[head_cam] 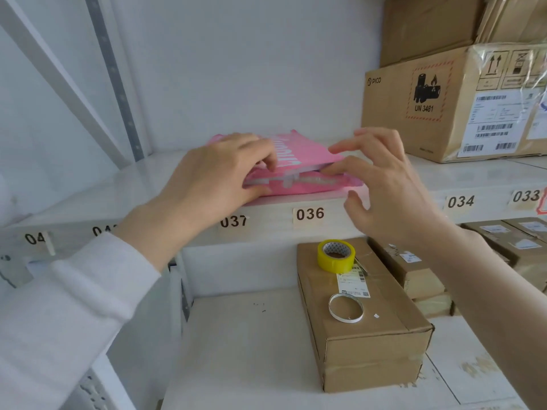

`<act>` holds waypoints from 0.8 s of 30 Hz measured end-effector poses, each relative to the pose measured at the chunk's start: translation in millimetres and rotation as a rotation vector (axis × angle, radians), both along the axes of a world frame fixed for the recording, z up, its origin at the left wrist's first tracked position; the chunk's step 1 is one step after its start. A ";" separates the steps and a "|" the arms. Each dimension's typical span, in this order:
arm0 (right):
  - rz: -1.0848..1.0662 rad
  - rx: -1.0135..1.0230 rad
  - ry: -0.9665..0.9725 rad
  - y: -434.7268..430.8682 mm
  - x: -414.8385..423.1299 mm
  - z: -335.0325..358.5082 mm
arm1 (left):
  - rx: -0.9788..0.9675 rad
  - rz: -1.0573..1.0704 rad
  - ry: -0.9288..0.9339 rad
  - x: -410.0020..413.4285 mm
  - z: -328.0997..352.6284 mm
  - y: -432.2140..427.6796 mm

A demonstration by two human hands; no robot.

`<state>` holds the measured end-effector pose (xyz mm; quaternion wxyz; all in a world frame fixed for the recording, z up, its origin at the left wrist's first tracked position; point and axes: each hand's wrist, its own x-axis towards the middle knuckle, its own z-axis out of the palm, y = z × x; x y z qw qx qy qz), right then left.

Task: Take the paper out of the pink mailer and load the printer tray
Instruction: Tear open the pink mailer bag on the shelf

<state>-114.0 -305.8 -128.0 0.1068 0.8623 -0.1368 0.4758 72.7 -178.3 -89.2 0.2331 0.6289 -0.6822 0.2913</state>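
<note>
Left-hand fingers (pixel 260 156) were pressed on the pink mailer (pixel 305 161), pinning it to the shelf (pixel 414 184); the right hand (pixel 387 184) was spread at its open edge. No paper had been extracted; no printer tray was seen.

Bright, even, soft-shadowed light; wide-angle bending at the edges.

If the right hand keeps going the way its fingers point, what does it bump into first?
Most likely the pink mailer. The right hand points left toward the mailer's open edge, its fingertips nearly touching it. Beyond that lies the left hand, pressing on the mailer. Depth is hard to judge from one view.
</note>
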 end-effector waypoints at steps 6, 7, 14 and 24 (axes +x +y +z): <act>0.006 -0.068 -0.051 13.9 30.7 14.7 | -0.143 0.013 -0.022 18.9 -11.3 8.0; 0.027 -0.069 -0.057 16.8 35.6 16.4 | -0.143 0.005 -0.003 20.0 -11.0 7.8; 0.123 0.028 -0.039 22.8 57.4 21.9 | -0.132 0.010 0.021 19.4 -3.5 9.3; -0.005 0.100 0.060 24.5 57.7 41.9 | -0.040 0.058 0.122 15.2 9.1 10.5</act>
